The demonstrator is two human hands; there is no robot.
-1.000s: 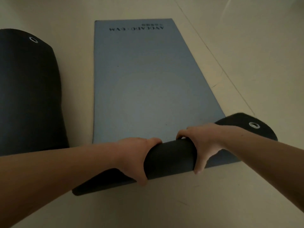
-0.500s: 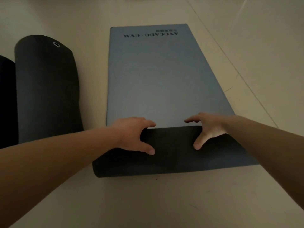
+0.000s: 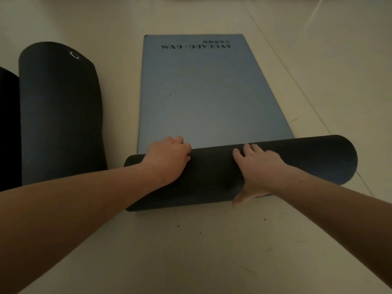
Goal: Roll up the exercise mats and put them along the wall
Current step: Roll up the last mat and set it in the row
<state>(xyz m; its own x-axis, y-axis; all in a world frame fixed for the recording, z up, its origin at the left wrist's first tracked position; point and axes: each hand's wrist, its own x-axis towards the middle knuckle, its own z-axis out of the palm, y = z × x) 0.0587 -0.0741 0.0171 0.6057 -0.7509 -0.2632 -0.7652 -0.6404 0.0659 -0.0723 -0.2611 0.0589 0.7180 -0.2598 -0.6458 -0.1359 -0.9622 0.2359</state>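
Three exercise mats are showing: one half-rolled blue-grey mat, one dark rolled mat, one dark mat cutting in at the frame's edge. Two hands are showing: left hand, right hand. One metal eyelet.

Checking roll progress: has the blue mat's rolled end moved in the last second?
Yes. The rolled end has advanced away from the person, toward the printed logo; less flat mat lies between them.
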